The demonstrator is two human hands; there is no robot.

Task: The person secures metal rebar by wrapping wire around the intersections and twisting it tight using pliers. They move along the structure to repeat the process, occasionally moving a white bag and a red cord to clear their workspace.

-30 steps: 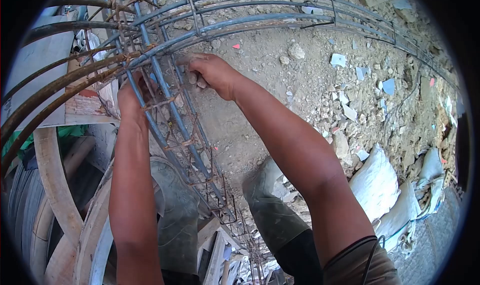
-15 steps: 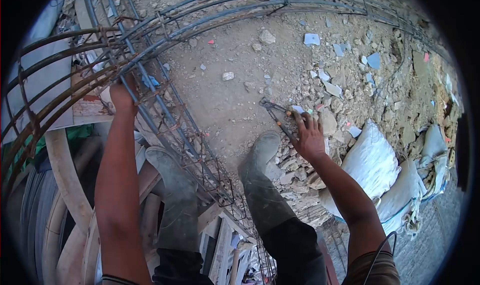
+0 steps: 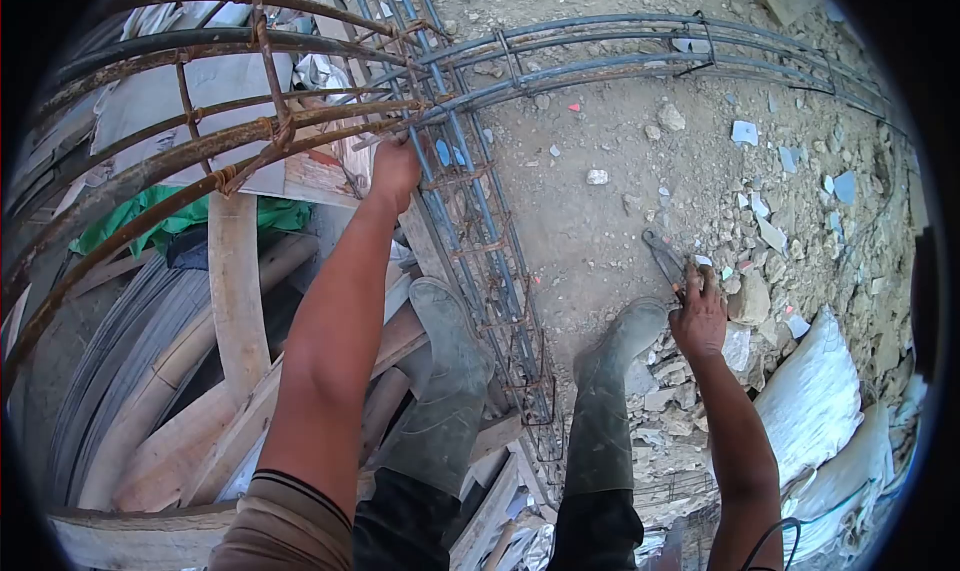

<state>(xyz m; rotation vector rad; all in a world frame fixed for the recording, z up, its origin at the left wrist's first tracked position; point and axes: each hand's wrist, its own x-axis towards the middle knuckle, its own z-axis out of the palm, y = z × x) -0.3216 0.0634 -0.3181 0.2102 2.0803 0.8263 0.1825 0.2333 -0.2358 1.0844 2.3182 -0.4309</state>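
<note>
My left hand point(image 3: 396, 174) is closed at the near-side bar of a rebar cage point(image 3: 462, 186), just below the joint where several rusty bars point(image 3: 230, 121) meet it. Its fingertips are hidden behind the steel. My right hand point(image 3: 700, 316) is wrapped round the handles of a pair of pincers point(image 3: 662, 254), held low over the dirt with the jaws pointing up and away from me. A second run of rebar point(image 3: 600, 56) crosses the top of the view from the same joint.
My boots point(image 3: 632, 341) stand on either side of the cage. Rubble and tile shards point(image 3: 770, 233) lie to the right, beside white sacks point(image 3: 815, 396). On the left are timber planks point(image 3: 238, 301), a green sheet point(image 3: 165, 221) and bent dark strips point(image 3: 125, 341).
The view has swung left, so everything sits further right in it. My left hand stays at the rebar joint. My right hand still has the pincers, its fingers closer round the handles.
</note>
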